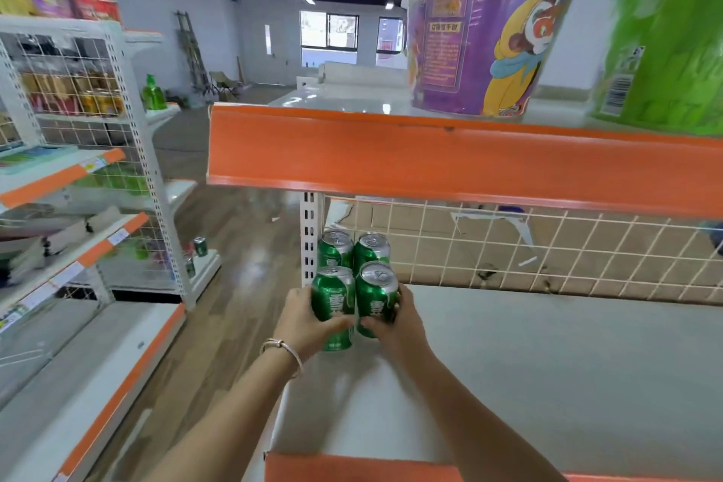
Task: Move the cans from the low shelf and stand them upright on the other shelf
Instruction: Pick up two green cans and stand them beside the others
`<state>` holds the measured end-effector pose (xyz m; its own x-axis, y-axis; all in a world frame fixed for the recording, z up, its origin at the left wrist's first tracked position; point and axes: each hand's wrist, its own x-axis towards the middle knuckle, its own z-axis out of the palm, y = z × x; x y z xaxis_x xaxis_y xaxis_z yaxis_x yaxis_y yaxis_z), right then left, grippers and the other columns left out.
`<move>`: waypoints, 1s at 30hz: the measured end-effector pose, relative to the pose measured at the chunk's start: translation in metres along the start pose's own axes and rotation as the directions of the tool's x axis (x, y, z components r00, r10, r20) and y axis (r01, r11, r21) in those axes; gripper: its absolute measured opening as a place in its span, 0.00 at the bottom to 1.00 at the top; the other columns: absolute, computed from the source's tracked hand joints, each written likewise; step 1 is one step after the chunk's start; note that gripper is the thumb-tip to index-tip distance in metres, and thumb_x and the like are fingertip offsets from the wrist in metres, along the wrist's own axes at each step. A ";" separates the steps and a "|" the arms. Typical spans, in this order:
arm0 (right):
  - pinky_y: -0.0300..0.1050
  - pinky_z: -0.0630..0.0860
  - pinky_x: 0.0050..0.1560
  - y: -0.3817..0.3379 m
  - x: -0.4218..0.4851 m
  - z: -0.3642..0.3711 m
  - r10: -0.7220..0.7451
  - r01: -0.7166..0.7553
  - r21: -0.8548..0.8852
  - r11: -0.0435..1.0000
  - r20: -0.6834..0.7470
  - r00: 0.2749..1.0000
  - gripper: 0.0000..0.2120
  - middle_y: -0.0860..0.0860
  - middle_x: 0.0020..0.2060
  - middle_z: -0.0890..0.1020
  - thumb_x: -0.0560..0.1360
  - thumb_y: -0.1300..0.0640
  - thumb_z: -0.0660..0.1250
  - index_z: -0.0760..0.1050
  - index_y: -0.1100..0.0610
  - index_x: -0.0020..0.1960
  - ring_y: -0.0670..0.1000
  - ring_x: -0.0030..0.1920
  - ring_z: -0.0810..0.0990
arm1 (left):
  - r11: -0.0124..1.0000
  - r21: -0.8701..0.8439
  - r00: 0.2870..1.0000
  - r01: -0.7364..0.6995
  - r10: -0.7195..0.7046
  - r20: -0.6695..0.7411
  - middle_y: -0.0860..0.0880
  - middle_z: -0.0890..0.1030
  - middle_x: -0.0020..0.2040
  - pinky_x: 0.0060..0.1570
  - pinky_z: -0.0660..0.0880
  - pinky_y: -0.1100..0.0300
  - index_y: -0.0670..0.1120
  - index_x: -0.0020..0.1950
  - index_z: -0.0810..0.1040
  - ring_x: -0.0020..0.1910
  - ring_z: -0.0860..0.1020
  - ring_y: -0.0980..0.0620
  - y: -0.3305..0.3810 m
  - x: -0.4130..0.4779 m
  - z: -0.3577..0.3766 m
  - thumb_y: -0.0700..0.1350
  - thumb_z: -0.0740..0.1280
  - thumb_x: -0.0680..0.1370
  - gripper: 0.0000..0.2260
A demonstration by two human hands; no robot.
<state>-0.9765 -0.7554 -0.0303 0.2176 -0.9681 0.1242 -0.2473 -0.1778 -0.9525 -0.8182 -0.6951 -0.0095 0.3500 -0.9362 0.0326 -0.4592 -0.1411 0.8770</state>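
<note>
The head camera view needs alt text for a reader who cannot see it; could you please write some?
Two hands, left hand and right hand, each grip an upright green aluminium can on a white metal shelf, in front of two more green cans. A purple noodle tub stands on the shelf above.

Purple noodle tub [485, 27], upper right of frame, is showing Chinese title reading 老坛酸菜牛肉面. Green cans [354, 286], lower centre, are showing a white Chinese character, partly covered. Green tub [665, 51], far right, is showing a barcode, digits unreadable.

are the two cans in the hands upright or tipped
Upright. The left can and right can show their silver tops facing up, bases toward the white shelf.
</note>
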 end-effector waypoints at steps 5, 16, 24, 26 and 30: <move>0.50 0.80 0.54 0.004 0.005 0.004 -0.003 0.002 -0.008 1.000 -0.079 0.997 0.29 0.49 0.51 0.83 0.59 0.65 0.75 0.73 0.49 0.58 0.50 0.53 0.82 | 0.993 -0.026 0.992 -0.118 0.119 0.036 0.56 0.77 0.51 0.40 0.73 0.73 0.52 0.59 0.68 0.51 0.77 0.58 -0.001 -0.006 0.006 0.38 0.78 0.60 0.33; 0.27 0.68 0.41 -0.011 0.003 -0.008 0.045 -0.051 -0.165 0.985 -0.043 0.998 0.32 0.43 0.50 0.77 0.66 0.64 0.74 0.68 0.50 0.66 0.44 0.50 0.75 | 0.940 0.342 0.999 0.013 -0.024 0.028 0.49 0.80 0.59 0.58 0.66 0.55 0.53 0.65 0.66 0.59 0.72 0.43 0.003 0.022 0.006 0.56 0.74 0.67 0.30; 0.34 0.68 0.48 -0.014 0.005 0.000 0.114 -0.127 -0.187 0.974 -0.080 0.990 0.36 0.49 0.57 0.80 0.65 0.63 0.75 0.65 0.51 0.69 0.47 0.52 0.77 | 0.907 0.406 0.993 0.116 -0.116 -0.025 0.45 0.77 0.59 0.56 0.70 0.52 0.47 0.62 0.68 0.62 0.69 0.41 0.010 0.030 0.017 0.59 0.71 0.69 0.28; 0.36 0.69 0.51 -0.012 0.005 0.002 0.118 -0.135 -0.206 0.969 -0.094 0.989 0.36 0.49 0.57 0.80 0.66 0.63 0.75 0.64 0.50 0.70 0.50 0.57 0.78 | 0.904 0.404 0.990 0.141 -0.135 -0.042 0.43 0.77 0.58 0.56 0.71 0.51 0.46 0.62 0.68 0.62 0.69 0.42 0.010 0.031 0.018 0.59 0.71 0.69 0.28; 0.44 0.74 0.56 -0.015 0.003 0.005 0.119 -0.140 -0.256 0.956 -0.098 0.988 0.38 0.50 0.58 0.79 0.65 0.56 0.75 0.62 0.49 0.70 0.53 0.59 0.78 | 0.907 0.366 0.978 0.209 -0.200 -0.063 0.42 0.76 0.59 0.58 0.70 0.50 0.45 0.64 0.65 0.62 0.71 0.41 0.014 0.028 0.020 0.60 0.70 0.69 0.31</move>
<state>-0.9681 -0.7544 -0.0172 0.0930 -0.9950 0.0369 -0.5085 -0.0793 -0.8574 -0.8313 -0.7302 -0.0063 0.4855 -0.8669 -0.1129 -0.6423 -0.4414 0.6266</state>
